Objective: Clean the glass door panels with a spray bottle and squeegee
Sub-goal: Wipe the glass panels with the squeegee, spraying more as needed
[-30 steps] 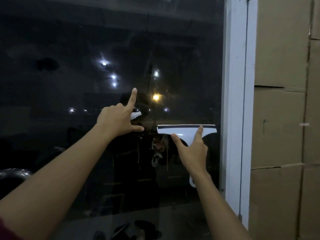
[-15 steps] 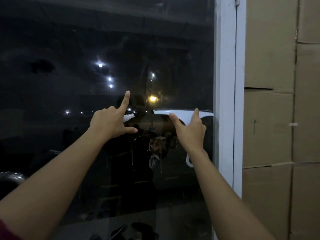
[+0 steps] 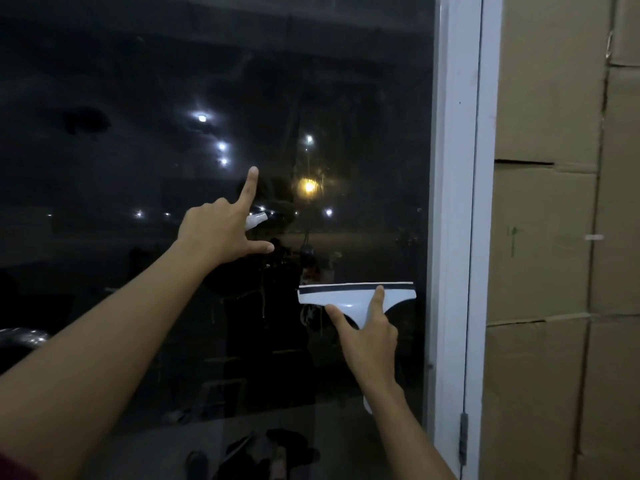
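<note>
My right hand (image 3: 369, 336) grips the white squeegee (image 3: 356, 296) by its handle, index finger stretched up its back, blade flat on the glass panel (image 3: 138, 98) just beside the white door frame (image 3: 453, 202). Half a second ago the blade sat level with my other hand; now it is clearly lower on the pane. My left hand (image 3: 218, 233) is closed around the spray bottle (image 3: 255, 220), only its white nozzle peeking out, with index finger pointing up and thumb out sideways, much as before. Cardboard boxes (image 3: 554, 237) stand stacked right of the frame.
</note>
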A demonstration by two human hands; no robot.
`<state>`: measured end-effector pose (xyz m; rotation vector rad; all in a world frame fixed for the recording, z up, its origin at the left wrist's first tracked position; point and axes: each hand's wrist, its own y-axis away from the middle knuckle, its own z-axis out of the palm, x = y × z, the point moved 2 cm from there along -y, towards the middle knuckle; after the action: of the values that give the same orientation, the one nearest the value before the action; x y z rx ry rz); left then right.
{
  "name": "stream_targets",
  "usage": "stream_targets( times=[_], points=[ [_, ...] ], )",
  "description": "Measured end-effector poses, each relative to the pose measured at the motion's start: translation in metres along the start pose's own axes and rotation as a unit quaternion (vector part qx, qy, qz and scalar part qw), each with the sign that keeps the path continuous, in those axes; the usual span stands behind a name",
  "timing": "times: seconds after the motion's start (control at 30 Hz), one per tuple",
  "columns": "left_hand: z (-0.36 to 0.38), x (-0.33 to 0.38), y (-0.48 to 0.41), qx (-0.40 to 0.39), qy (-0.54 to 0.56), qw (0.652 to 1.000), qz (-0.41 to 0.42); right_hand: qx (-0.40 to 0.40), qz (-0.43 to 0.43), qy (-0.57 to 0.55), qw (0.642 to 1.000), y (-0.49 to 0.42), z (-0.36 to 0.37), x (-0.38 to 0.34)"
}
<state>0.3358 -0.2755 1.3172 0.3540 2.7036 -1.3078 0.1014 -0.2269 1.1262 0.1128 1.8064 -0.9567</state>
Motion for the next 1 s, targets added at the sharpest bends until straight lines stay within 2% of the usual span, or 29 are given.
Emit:
stream_targets(
  times=[0.13,0.37,0.5,0.8,1.0],
  points=[
    [-0.002,0.002,0.001,-0.015,0.007,1.000,-0.004,0.011,0.022,0.010,1.000,0.006,0.003,0.004],
    [-0.004,0.003,0.002,-0.021,0.007,1.000,-0.015,0.031,-0.066,0.008,0.997,-0.047,-0.015,-0.067],
    [-0.002,0.001,0.000,-0.009,0.018,1.000,-0.010,0.027,-0.095,0.085,0.992,-0.073,-0.025,-0.105],
    [-0.001,0.004,0.001,0.009,0.020,1.000,-0.011,0.026,-0.071,0.118,0.990,-0.027,-0.015,-0.050],
    [-0.001,0.004,0.002,0.001,0.034,0.999,-0.017,0.001,-0.012,0.115,0.993,0.007,-0.002,-0.011]
  ],
)
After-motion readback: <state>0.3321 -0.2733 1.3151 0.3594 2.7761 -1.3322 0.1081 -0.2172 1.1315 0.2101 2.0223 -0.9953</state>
